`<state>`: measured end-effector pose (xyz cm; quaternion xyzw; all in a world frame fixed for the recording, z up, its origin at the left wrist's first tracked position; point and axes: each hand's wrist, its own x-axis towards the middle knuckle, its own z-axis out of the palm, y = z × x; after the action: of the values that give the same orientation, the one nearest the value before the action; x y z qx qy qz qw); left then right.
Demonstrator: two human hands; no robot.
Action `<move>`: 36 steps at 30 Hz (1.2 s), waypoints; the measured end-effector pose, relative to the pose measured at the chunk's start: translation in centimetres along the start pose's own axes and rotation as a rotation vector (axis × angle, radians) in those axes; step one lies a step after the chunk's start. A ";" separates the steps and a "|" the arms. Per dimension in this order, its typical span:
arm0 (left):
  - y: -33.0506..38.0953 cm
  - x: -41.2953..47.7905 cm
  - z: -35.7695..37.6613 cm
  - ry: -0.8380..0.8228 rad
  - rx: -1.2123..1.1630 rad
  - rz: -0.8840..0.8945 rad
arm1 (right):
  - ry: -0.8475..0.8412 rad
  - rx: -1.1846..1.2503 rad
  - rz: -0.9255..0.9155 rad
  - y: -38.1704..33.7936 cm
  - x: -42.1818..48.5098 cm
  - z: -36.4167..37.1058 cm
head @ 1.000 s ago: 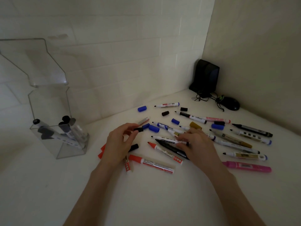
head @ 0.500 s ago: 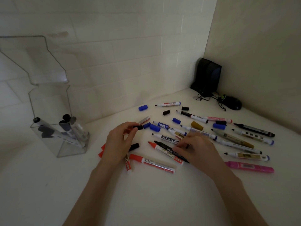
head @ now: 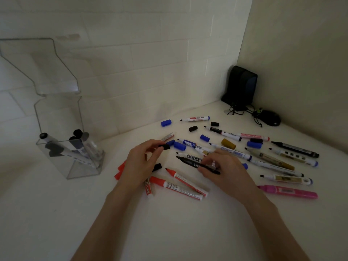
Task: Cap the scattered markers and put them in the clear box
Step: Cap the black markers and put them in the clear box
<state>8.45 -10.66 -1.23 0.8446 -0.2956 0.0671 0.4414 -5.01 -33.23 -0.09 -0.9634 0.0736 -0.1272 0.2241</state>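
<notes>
- A few capped markers (head: pixel 90 147) stand in the clear box (head: pixel 79 172) at the far left, so that part is done.
- Your left hand (head: pixel 143 162) pinches a black cap (head: pixel 165 146) between thumb and fingertips, just above the table (head: pixel 56 223).
- Your right hand (head: pixel 226 170) grips an uncapped black marker (head: pixel 190 161) near its rear end. Its tip points toward the cap, near it but apart.
- That marker is not yet capped; I judge you are partway through one capping.
- Most of the work is left. Many markers lie scattered in front of you, a good number of them uncapped, with a blue cap (head: pixel 179 145) and other loose caps among them.
</notes>
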 end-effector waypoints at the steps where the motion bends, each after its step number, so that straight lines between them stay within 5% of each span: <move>1: 0.0 0.0 0.0 -0.010 -0.007 0.009 | 0.014 0.008 -0.012 0.0 0.0 0.0; 18: 1.5 -0.2 -0.7 -0.039 -0.267 -0.023 | 0.300 0.147 -0.148 -0.1 0.1 0.1; 27: 1.9 -0.4 -0.7 -0.118 -0.282 -0.014 | 0.263 0.150 -0.171 -0.6 0.1 0.4; 36: 2.5 -0.8 -1.2 -0.227 -0.536 -0.115 | 0.183 0.319 -0.203 -0.7 -0.3 0.3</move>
<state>6.55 -10.43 0.98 0.7152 -0.3020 -0.1333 0.6161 -5.15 -32.47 -0.07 -0.9026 -0.0248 -0.2462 0.3522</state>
